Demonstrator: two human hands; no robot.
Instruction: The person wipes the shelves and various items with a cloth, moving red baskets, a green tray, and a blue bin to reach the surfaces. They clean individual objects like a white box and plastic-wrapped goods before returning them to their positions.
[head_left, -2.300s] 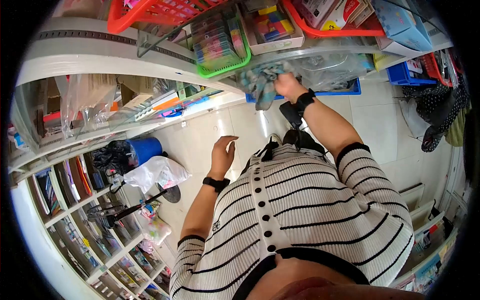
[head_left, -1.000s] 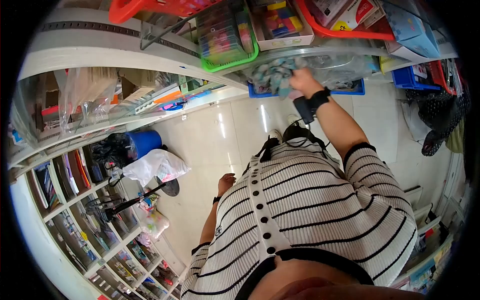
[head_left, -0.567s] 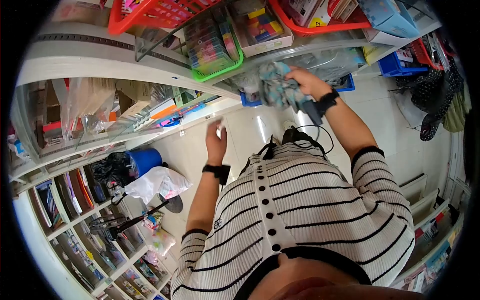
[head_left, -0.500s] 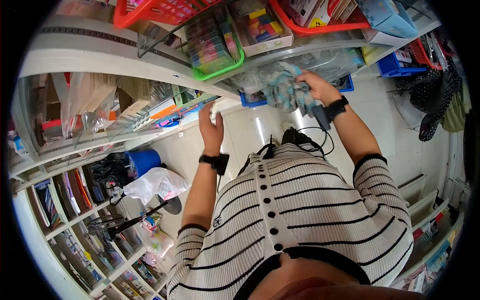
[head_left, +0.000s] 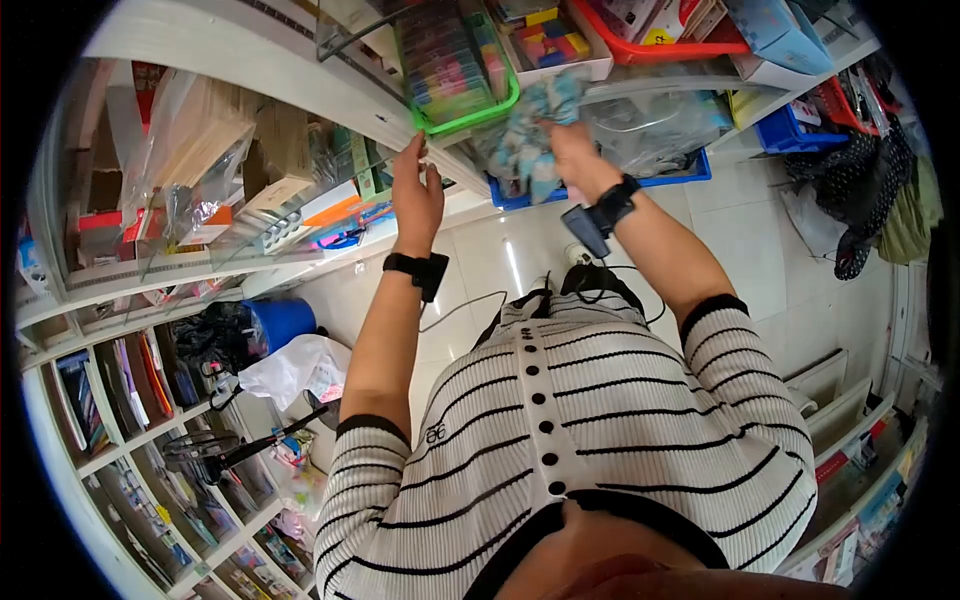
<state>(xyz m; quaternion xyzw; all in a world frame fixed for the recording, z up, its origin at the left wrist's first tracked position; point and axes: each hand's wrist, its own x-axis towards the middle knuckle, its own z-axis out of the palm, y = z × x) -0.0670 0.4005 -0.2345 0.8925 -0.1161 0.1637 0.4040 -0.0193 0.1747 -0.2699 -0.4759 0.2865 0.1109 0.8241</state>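
Note:
My right hand (head_left: 582,162) is closed on a crumpled grey cloth with light blue patches (head_left: 530,150), held at the shelf edge below the green basket. The fingers are partly hidden behind the cloth. My left hand (head_left: 416,205) is raised with fingers stretched up and apart, nothing in it. Its fingertips reach the near corner of the green basket (head_left: 470,118), which holds clear packs of small colourful pieces. To the basket's right sits an open box of coloured blocks (head_left: 553,45). A black band is on each wrist.
Under the shelf, a blue tray (head_left: 655,178) holds clear plastic bags (head_left: 650,130). A red basket (head_left: 680,50) of packaged goods stands above. At left are a glass-fronted case of boxes (head_left: 200,130), a blue bin (head_left: 283,325), a white plastic bag (head_left: 300,370) and a dark fan (head_left: 205,450).
My right hand has moved left and slightly up with the cloth, closer to the green basket. My left hand has risen a little towards the basket's corner. The view has shifted slightly.

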